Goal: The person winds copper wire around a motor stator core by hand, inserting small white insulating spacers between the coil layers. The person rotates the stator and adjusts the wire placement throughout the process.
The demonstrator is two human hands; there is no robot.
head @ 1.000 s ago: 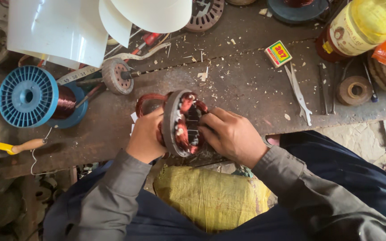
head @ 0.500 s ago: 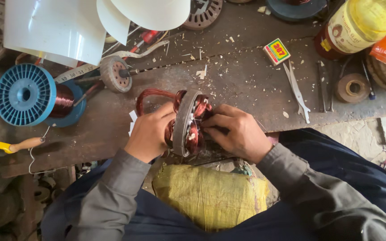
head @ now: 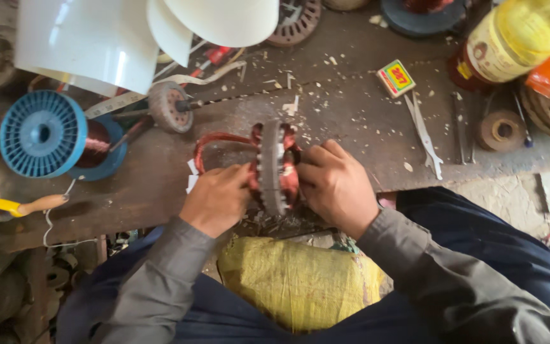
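At the bench's near edge, your left hand (head: 216, 199) and right hand (head: 337, 185) each close around the stator (head: 273, 167), stood on edge. Keep it braced and work the copper coil (head: 214, 141) in gently.

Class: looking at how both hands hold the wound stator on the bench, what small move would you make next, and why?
Probably press the red winding down with the right hand while the left hand steadies the stator: it stands on edge, and a red coil loop bulges loose on its left.
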